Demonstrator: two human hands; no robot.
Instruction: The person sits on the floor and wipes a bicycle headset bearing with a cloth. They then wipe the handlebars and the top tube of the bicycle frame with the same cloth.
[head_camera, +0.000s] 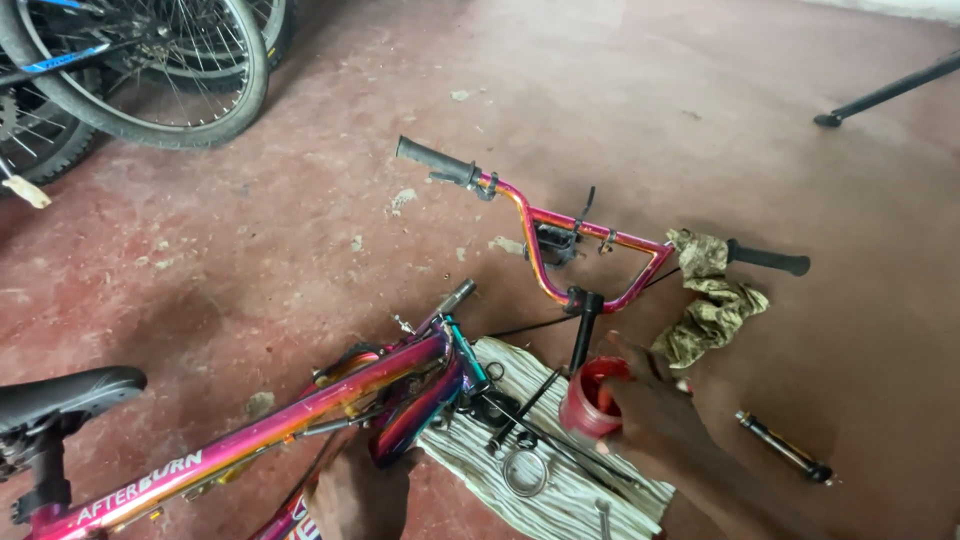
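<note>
1. From the head view, the right hand (655, 415) is curled around a small red tub (592, 398), fingers wrapped over its rim and side, holding it just above a striped cloth (545, 480) spread on the red floor (300, 230).
2. The left hand (358, 495) sits low under the pink bike frame (300, 420), pressed against the lower tube; whether its fingers grip or just rest there I cannot tell.
3. On the cloth lie a metal ring (525, 472) and dark small parts, near the tub.
4. The detached pink handlebar (590, 235) lies on the floor beyond, with a crumpled camouflage rag (710, 300) touching its right end.
5. A black saddle (65, 395) shows at the left, spoked wheels (150, 70) at top left.
</note>
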